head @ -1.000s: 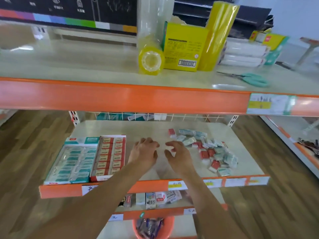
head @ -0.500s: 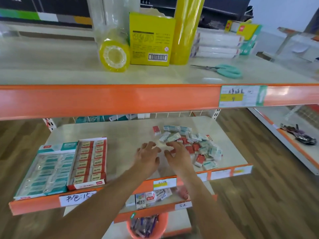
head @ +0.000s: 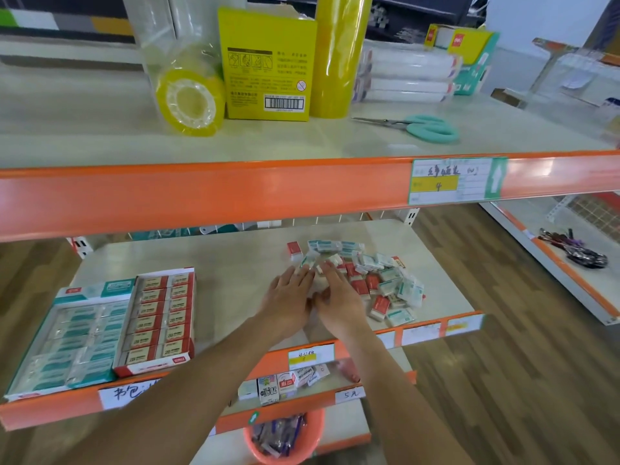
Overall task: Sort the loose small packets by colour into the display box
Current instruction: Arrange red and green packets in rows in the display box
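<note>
Now both hands, the left hand (head: 291, 295) and right hand (head: 337, 294), are being stretched forward, fingers flattened and nothing gripped, fingertips touching the loose eraser packets (head: 369, 276); gathering is being begun.

Your one head-worn camera looks forward and down from close above the middle shelf (head: 235, 263), with the upper shelf (head: 100, 142) nearer.
</note>
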`<action>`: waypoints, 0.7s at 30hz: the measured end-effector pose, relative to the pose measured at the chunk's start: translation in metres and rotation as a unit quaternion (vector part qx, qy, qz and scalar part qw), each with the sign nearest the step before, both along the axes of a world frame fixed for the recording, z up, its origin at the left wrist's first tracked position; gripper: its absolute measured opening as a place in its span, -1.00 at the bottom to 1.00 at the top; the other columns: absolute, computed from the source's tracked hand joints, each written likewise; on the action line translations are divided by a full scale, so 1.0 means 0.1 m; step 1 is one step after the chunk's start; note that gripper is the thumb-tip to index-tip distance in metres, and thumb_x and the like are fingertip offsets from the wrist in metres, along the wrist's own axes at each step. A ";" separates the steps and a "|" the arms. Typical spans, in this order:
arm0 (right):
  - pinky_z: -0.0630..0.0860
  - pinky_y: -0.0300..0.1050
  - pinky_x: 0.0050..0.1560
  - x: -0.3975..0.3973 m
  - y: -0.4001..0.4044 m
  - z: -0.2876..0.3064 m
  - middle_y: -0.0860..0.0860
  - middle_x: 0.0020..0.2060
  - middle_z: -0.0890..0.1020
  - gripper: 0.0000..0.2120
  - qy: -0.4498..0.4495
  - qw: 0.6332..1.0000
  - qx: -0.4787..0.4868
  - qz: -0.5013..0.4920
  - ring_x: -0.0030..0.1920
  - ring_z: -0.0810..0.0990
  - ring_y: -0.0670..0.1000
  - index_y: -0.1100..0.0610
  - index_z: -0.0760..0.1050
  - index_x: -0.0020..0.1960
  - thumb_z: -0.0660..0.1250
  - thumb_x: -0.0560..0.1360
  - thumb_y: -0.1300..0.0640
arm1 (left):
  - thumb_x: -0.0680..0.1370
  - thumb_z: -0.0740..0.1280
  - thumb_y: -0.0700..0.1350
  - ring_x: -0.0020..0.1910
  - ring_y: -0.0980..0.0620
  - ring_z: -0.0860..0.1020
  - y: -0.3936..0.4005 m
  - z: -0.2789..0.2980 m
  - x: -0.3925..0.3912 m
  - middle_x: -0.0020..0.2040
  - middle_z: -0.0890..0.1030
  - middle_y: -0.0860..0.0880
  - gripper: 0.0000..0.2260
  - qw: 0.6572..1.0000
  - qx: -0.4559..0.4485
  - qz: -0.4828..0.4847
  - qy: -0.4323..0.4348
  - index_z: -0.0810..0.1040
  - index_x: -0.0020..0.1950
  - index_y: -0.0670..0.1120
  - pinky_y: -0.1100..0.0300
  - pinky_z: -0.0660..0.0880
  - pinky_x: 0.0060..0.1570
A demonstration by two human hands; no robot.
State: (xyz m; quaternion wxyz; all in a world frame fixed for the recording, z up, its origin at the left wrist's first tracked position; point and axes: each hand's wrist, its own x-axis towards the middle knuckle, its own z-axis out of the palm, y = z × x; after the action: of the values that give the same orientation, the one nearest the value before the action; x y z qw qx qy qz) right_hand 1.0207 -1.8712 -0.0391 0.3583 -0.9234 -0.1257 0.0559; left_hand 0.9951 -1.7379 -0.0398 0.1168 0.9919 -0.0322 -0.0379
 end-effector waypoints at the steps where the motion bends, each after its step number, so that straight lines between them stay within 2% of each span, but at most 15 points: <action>1: 0.35 -0.10 0.38 0.02 0.00 0.02 -0.13 0.54 0.22 -0.40 0.009 1.000 -0.011 0.006 0.44 0.36 -0.01 -0.10 0.20 0.54 0.23 0.54 0.17 | 0.64 0.03 0.04 0.54 -0.02 -0.08 0.00 -0.02 -0.01 0.58 -0.04 0.03 -0.47 1.000 0.004 0.004 -0.004 -0.06 0.57 -0.02 0.06 -0.04 0.49; 4: 0.32 -0.07 0.39 0.04 0.02 0.03 -0.13 0.55 0.21 -0.39 0.006 0.999 -0.038 0.015 0.50 0.26 0.00 -0.08 0.17 0.56 0.23 0.55 0.16 | 0.64 0.03 0.06 0.53 -0.03 -0.02 0.01 -0.08 -0.05 0.56 0.05 0.05 -0.49 1.000 0.008 0.012 -0.021 0.02 0.56 -0.01 0.05 -0.02 0.48; 6: 0.33 -0.04 0.39 0.02 0.04 0.02 -0.09 0.52 0.28 -0.40 -0.001 0.999 -0.040 0.011 0.48 0.28 0.02 -0.08 0.20 0.54 0.24 0.54 0.16 | 0.60 0.06 0.06 0.50 -0.06 0.12 0.02 -0.11 -0.10 0.50 0.22 0.02 -0.52 0.999 0.001 0.017 -0.042 0.18 0.51 -0.02 0.03 0.08 0.45; 8: 0.31 -0.04 0.40 0.00 0.06 -0.01 -0.06 0.49 0.33 -0.41 -0.012 0.998 -0.052 0.016 0.47 0.28 0.05 -0.07 0.24 0.53 0.25 0.53 0.16 | 0.50 0.05 0.04 0.33 -0.09 0.40 0.02 -0.09 -0.18 0.28 0.48 -0.01 -0.54 0.995 -0.016 0.033 -0.090 0.43 0.35 -0.04 0.01 0.31 0.32; 10: 0.32 -0.05 0.37 -0.06 0.06 -0.05 -0.05 0.43 0.40 -0.45 -0.036 0.997 -0.067 0.033 0.42 0.31 0.07 -0.06 0.30 0.50 0.26 0.52 0.14 | 0.41 0.12 0.01 0.09 -0.08 0.55 0.05 -0.13 -0.26 0.03 0.58 -0.01 -0.58 0.986 -0.051 0.058 -0.145 0.57 0.18 -0.05 0.01 0.47 0.14; 13: 0.50 -0.13 0.17 -0.18 0.02 -0.14 -0.11 0.17 0.57 -0.58 -0.055 0.998 0.007 0.034 0.14 0.53 -0.10 -0.06 0.47 0.34 0.33 0.49 0.12 | 0.35 0.37 -0.11 0.00 -0.10 0.54 0.08 -0.16 -0.40 -0.03 0.55 -0.02 -0.63 0.979 -0.084 0.075 -0.171 0.56 0.16 -0.06 0.00 0.49 0.07; 14: 0.54 -0.16 0.07 -0.21 0.00 -0.15 -0.14 0.07 0.58 -0.62 -0.046 0.998 0.043 0.024 0.01 0.55 -0.19 -0.07 0.51 0.29 0.37 0.48 0.10 | 0.33 0.43 -0.15 -0.03 -0.10 0.53 0.09 -0.17 -0.43 -0.05 0.54 -0.03 -0.60 0.976 -0.092 0.080 -0.179 0.55 0.16 -0.06 0.00 0.49 0.04; 16: 0.51 -0.27 -0.08 -0.22 -0.02 -0.13 -0.18 -0.02 0.54 -0.58 -0.034 0.997 0.069 0.008 -0.11 0.55 -0.21 -0.10 0.50 0.25 0.46 0.41 0.05 | 0.32 0.45 -0.20 -0.05 -0.10 0.52 0.10 -0.17 -0.49 -0.06 0.52 -0.03 -0.60 0.970 -0.118 0.101 -0.188 0.55 0.15 -0.06 0.01 0.48 0.02; 18: 0.43 -0.32 -0.12 -0.21 -0.01 -0.11 -0.15 0.06 0.48 -0.45 -0.051 0.997 0.051 0.001 -0.08 0.53 -0.16 -0.07 0.47 0.29 0.53 0.34 -0.02 | 0.34 0.42 -0.20 -0.03 -0.09 0.51 0.11 -0.16 -0.52 -0.04 0.51 -0.03 -0.62 0.962 -0.144 0.138 -0.189 0.54 0.15 -0.05 0.02 0.44 0.03; 21: 0.48 -0.19 -0.06 -0.22 0.02 -0.11 -0.07 0.17 0.45 -0.34 -0.069 0.997 0.044 -0.016 0.04 0.53 -0.04 0.01 0.44 0.34 0.57 0.29 -0.04 | 0.38 0.40 -0.11 0.05 -0.07 0.48 0.13 -0.14 -0.51 0.06 0.50 -0.03 -0.58 0.958 -0.146 0.178 -0.174 0.49 0.23 -0.03 0.05 0.37 0.09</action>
State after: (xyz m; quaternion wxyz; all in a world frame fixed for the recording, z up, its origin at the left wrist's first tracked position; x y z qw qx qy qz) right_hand 0.9991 -1.8689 -0.0503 0.3899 -0.9103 -0.1375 -0.0190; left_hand 0.9437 -1.7249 -0.0535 0.2575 0.9451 0.1196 0.1616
